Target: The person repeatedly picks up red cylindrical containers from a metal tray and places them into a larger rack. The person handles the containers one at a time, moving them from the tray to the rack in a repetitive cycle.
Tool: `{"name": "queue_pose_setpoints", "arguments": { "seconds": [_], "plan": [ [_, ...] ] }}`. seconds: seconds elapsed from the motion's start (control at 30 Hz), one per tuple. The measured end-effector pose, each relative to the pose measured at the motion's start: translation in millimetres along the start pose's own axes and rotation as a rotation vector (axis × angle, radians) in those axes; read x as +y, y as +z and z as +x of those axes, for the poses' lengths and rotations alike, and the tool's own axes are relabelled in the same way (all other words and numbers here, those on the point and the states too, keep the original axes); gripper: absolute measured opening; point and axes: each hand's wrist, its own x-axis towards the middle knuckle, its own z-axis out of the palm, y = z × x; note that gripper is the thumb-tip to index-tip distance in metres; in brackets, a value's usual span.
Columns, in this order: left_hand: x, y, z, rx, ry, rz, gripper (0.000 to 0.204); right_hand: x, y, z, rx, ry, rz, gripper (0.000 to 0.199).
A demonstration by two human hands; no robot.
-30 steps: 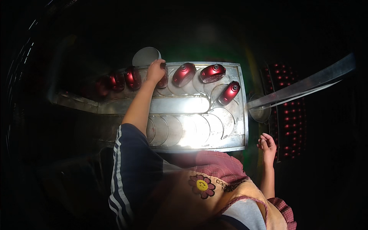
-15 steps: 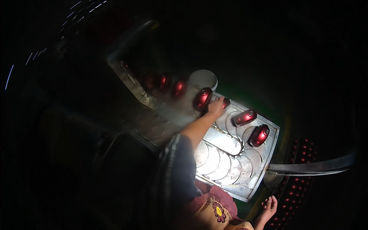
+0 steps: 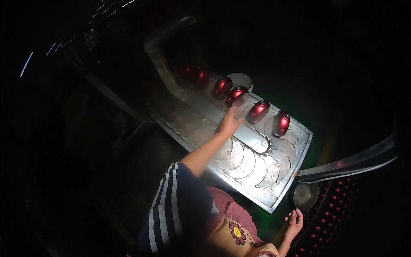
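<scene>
My left hand [image 3: 230, 123] reaches over the metal conveyor with its fingers apart and nothing in its grasp. Its fingertips are just below a glossy red rounded part [image 3: 236, 97] with a dark round fitting on top; whether they touch it I cannot tell. To the right stand two like it, a red part [image 3: 259, 112] and another red part [image 3: 281, 124]. A further red part [image 3: 222, 88] is close on the left, and several more fade into the dark. My right hand [image 3: 294, 222] hangs low at the right, fingers loosely curled and apart, holding nothing visible, below a round metal bowl [image 3: 305, 195].
The conveyor [image 3: 280, 190] carries overlapping crescent plates [image 3: 252, 168] in a loop. A pale bucket [image 3: 240, 81] stands behind it. A curved metal rail [image 3: 351, 165] juts out at the right, above rows of small red points [image 3: 334, 212]. The surroundings are very dark.
My left hand has let go of a red part and drawn back toward me. The view has shifted, and the red parts appear at different places in it.
</scene>
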Motion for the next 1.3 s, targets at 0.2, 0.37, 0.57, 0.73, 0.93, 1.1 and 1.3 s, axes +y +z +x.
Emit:
{"name": "queue_pose_setpoints", "arguments": {
  "seconds": [0.2,0.37,0.57,0.73,0.93,1.1,1.3],
  "plan": [
    [75,3,-186,-0.386,-0.301,-0.211,0.025,-35,-74,-33,-0.024,-0.087,-0.002,0.027],
    [148,81,-287,-0.778,-0.260,-0.216,0.023,-28,-138,-67,0.009,-0.144,0.079,0.027],
    [232,189,-340,-1.271,-0.200,-0.124,0.022,-11,-209,-91,0.198,-0.105,0.155,0.028],
    [272,296,-363,-1.513,-0.236,-0.136,0.020,39,-283,-105,0.396,-0.046,0.257,0.027],
    [257,477,-395,-1.691,-0.254,-0.024,0.021,133,-350,-126,0.732,0.294,0.307,0.023],
    [260,614,-448,-1.854,-0.187,-0.081,0.023,165,-391,-115,0.874,0.552,0.320,0.043],
    [284,731,-519,-2.028,0.409,0.080,0.041,216,-467,-54,0.959,0.384,-0.130,0.057]
  ]
}}
